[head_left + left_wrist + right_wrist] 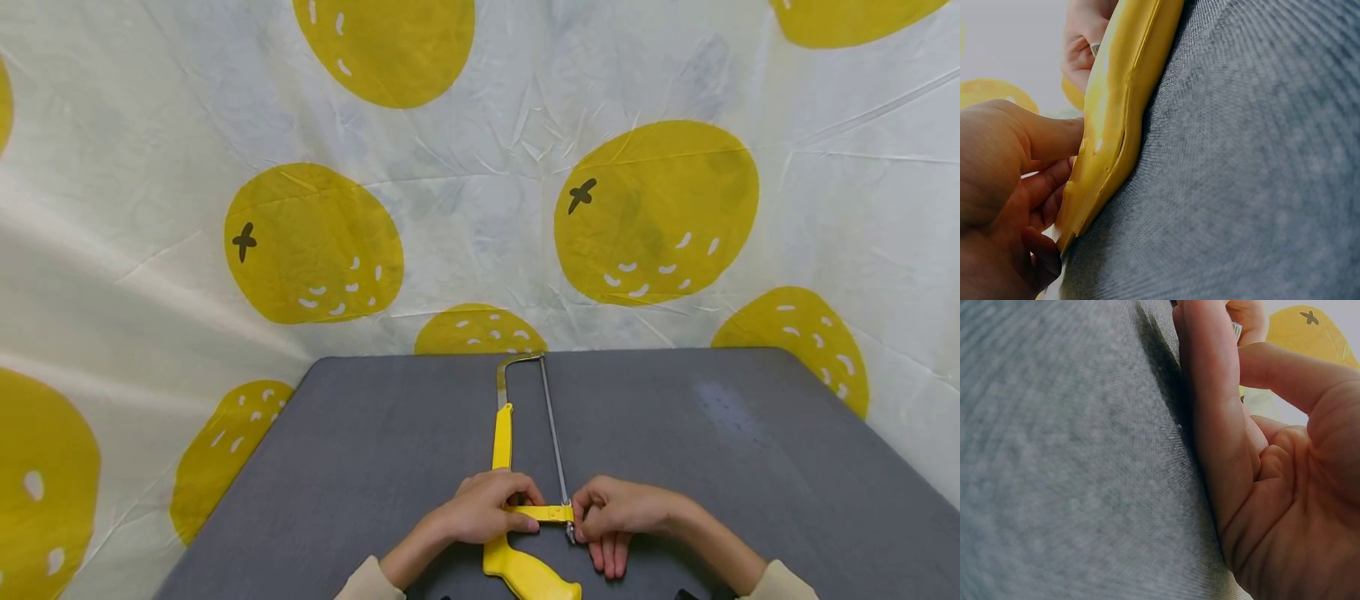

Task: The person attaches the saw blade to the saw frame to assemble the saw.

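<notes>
A hacksaw (502,437) with a yellow frame and handle lies on the grey table, its far end near the back edge. Its thin blade (553,425) runs along the right side. My left hand (487,506) grips the yellow frame where the short crosspiece (551,513) branches off, thumb on the near side. At the blade's near end, my right hand (618,508) pinches the small metal wing nut (571,533) between thumb and index finger; its other fingers reach down to the table. From the left wrist, the yellow handle (1113,106) hides part of the right hand.
The grey cloth-like tabletop (675,433) stretches to both sides of the saw. Behind and beside it hangs a pale sheet (480,233) printed with large yellow fruit, meeting the table's back edge.
</notes>
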`<state>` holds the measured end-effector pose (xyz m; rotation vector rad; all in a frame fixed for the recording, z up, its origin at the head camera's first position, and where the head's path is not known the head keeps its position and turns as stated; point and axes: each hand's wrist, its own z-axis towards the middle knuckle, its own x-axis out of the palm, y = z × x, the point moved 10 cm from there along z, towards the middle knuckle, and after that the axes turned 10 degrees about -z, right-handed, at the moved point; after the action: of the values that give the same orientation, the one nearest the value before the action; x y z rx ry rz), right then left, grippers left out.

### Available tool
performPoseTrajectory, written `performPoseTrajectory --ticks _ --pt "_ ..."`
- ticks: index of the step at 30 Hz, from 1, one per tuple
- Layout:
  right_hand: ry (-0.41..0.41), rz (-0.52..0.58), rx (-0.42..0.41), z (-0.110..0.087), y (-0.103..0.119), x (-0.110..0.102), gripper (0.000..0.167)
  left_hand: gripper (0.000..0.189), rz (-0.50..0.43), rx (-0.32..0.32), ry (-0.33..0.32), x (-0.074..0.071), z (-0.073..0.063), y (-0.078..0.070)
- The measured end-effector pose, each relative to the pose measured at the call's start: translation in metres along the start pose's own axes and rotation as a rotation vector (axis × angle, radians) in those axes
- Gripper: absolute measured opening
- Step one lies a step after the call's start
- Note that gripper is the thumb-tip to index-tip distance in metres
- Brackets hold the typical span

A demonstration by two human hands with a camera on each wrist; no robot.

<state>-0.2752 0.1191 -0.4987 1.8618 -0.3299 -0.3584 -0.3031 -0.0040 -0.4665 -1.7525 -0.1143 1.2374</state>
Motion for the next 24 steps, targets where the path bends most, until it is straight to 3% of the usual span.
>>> performPoseTrajectory --ticks 17,24 --pt "0.011 0.004 -0.002 -0.0024 0.0037 -0.0016 0.023 0.016 -0.011 -0.003 -0.002 -0.0020 0.0017 -0.0038" --pt "0.025 0.006 0.007 -0.0032 0.0054 -0.0035 0.007 0.015 -0.018 -0.015 0.002 -0.0029 0.0036 -0.0046"
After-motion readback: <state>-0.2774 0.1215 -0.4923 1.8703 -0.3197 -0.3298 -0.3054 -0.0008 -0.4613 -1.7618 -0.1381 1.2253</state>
